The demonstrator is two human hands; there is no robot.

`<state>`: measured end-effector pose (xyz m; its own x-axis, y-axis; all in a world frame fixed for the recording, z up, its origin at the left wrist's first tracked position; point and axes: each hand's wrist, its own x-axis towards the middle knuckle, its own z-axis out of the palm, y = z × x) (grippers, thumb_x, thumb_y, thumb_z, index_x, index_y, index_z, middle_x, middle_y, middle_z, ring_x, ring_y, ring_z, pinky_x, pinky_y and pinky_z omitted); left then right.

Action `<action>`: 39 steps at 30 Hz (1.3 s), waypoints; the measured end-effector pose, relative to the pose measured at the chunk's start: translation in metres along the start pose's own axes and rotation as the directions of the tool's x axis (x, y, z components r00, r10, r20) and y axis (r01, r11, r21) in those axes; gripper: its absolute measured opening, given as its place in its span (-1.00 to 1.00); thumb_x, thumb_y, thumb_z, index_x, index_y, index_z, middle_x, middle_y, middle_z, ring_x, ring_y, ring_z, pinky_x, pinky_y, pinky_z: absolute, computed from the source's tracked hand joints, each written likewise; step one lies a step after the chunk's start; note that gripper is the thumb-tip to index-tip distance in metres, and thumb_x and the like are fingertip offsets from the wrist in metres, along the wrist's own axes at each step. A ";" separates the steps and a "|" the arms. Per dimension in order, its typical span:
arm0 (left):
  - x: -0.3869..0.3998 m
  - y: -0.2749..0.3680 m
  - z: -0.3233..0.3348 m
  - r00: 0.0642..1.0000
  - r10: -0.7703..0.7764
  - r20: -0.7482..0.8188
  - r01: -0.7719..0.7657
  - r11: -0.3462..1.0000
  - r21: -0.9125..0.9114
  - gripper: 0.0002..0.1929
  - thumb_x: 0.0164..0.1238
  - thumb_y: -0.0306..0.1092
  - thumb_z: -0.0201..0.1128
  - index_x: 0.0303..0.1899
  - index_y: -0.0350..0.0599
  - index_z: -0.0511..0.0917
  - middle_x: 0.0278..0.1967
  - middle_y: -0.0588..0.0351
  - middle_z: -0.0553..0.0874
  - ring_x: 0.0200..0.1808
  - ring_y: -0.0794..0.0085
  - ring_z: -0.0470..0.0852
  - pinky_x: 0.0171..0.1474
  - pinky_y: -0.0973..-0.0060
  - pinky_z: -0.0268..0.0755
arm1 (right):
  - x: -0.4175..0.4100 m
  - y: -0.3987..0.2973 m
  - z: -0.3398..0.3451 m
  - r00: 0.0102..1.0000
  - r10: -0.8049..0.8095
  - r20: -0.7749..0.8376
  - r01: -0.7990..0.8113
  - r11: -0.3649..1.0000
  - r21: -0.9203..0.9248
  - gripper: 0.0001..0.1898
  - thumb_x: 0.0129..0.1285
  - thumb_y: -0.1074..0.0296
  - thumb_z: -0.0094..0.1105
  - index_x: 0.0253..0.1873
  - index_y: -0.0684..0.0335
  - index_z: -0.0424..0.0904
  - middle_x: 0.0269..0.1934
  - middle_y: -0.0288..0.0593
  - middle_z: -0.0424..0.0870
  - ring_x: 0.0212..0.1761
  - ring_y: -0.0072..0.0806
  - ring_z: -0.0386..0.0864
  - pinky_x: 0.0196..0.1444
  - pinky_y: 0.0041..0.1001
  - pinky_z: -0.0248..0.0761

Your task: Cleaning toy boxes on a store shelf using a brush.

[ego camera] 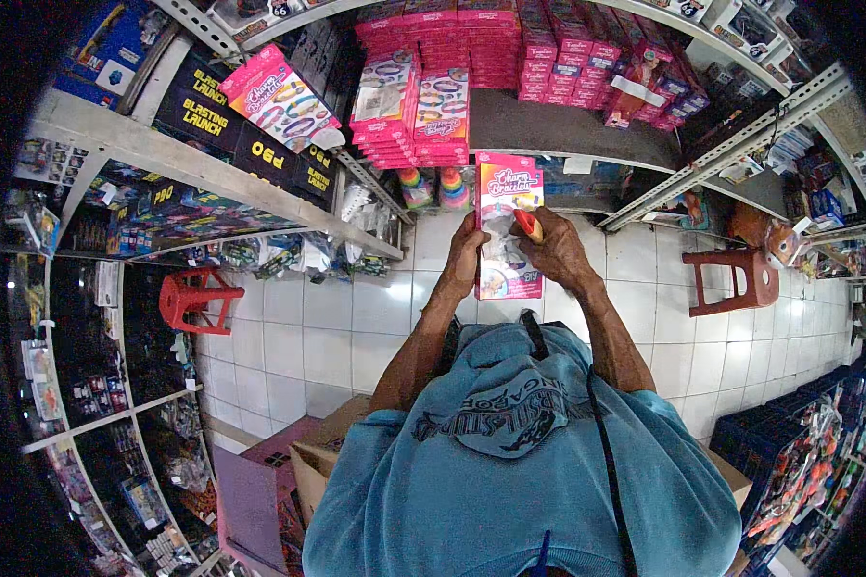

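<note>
My left hand [465, 252] grips the left edge of a flat pink bracelet-kit box [505, 180], thumb over its front. The box stands lengthwise before my chest, its printed face towards me. In my right hand [557, 252] is a small red-and-yellow handheld item [528, 225]; its exact kind is not clear. Its red end points up and left over the box's middle, and glare on the clear film there hides part of the print. The right-hand fingers are partly hidden behind the fist.
Stacks of similar pink boxes [382, 133] fill the shelf ahead. One loose pink box [281, 101] leans over black cartons [202, 108] at left. Metal shelving [729, 144] rises on both sides. Red plastic stools stand left [198, 299] and right [736, 281]. An open cardboard carton [310, 461] is beside me.
</note>
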<state>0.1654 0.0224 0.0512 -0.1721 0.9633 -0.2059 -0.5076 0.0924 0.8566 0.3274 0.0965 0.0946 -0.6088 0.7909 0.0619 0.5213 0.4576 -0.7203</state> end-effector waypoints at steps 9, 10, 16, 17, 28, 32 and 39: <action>0.002 -0.002 0.001 0.992 -0.003 -0.127 0.025 0.984 0.177 -0.65 0.38 -0.27 0.08 0.09 -0.27 0.43 -0.05 0.09 0.58 -0.04 0.46 0.50 0.10 0.48 0.31 | 0.002 -0.012 -0.009 0.978 0.203 0.055 -0.209 0.966 0.152 -0.74 0.11 0.40 0.25 -0.07 0.28 0.58 -0.23 -0.03 0.65 -0.22 -0.24 0.63 -0.14 -0.29 0.47; 0.001 0.000 0.004 0.992 -0.010 -0.126 0.035 0.981 0.193 -0.66 0.38 -0.27 0.09 0.08 -0.28 0.45 -0.06 0.09 0.59 -0.06 0.48 0.50 0.08 0.50 0.31 | 0.002 -0.010 -0.009 0.978 0.204 0.053 -0.210 0.966 0.152 -0.74 0.11 0.40 0.25 -0.07 0.28 0.58 -0.23 -0.03 0.65 -0.22 -0.24 0.63 -0.14 -0.29 0.47; -0.006 0.008 0.007 0.989 -0.039 -0.144 0.065 0.981 0.181 -0.65 0.39 -0.23 0.12 0.05 -0.29 0.47 -0.12 0.12 0.60 -0.10 0.51 0.50 0.03 0.54 0.33 | 0.013 -0.013 -0.032 0.909 0.270 -0.318 -0.156 0.927 0.341 -0.62 0.36 0.01 0.04 -0.07 0.27 0.53 -0.37 -0.02 0.64 -0.28 -0.21 0.59 -0.22 -0.29 0.41; -0.006 0.008 0.005 0.988 -0.052 -0.148 0.080 0.978 0.191 -0.65 0.39 -0.22 0.12 0.05 -0.29 0.47 -0.14 0.13 0.60 -0.11 0.51 0.50 0.03 0.55 0.33 | 0.013 -0.009 -0.046 0.912 0.306 -0.271 -0.183 0.899 0.399 -0.50 0.37 -0.14 -0.06 -0.07 0.28 0.53 -0.39 -0.06 0.64 -0.31 -0.29 0.59 -0.23 -0.32 0.41; -0.007 0.011 0.003 0.992 -0.010 -0.123 0.037 0.975 0.220 -0.63 0.41 -0.23 0.13 0.11 -0.26 0.44 -0.09 0.15 0.59 -0.08 0.53 0.50 0.04 0.52 0.35 | 0.043 0.022 -0.072 0.931 0.284 -0.230 -0.086 0.782 0.617 -0.56 0.13 0.13 0.37 -0.03 0.37 0.57 -0.20 -0.15 0.65 -0.27 -0.49 0.59 -0.23 -0.49 0.47; -0.008 0.005 -0.002 0.999 0.006 -0.047 0.003 0.983 0.181 -0.62 0.41 -0.26 0.13 0.15 -0.25 0.41 -0.05 0.13 0.58 -0.04 0.53 0.50 0.06 0.53 0.35 | 0.069 0.011 -0.071 0.924 0.315 -0.217 -0.110 0.763 0.637 -0.53 0.13 0.16 0.38 0.01 0.41 0.55 -0.15 -0.08 0.65 -0.22 -0.45 0.61 -0.19 -0.49 0.52; -0.013 0.006 0.002 0.998 -0.036 -0.056 0.051 0.950 0.307 -0.49 0.36 -0.09 0.15 0.20 -0.25 0.39 0.06 0.08 0.57 0.09 0.44 0.46 0.22 0.44 0.21 | 0.109 0.028 -0.035 0.973 0.156 -0.172 -0.020 0.794 0.607 -0.55 0.13 0.11 0.38 0.00 0.33 0.58 -0.19 -0.16 0.67 -0.20 -0.46 0.62 -0.21 -0.46 0.54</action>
<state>0.1664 0.0108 0.0597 -0.2013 0.9436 -0.2628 -0.2320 0.2147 0.9487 0.2966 0.2099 0.1060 -0.4083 0.9104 0.0668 0.0630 0.1011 -0.9929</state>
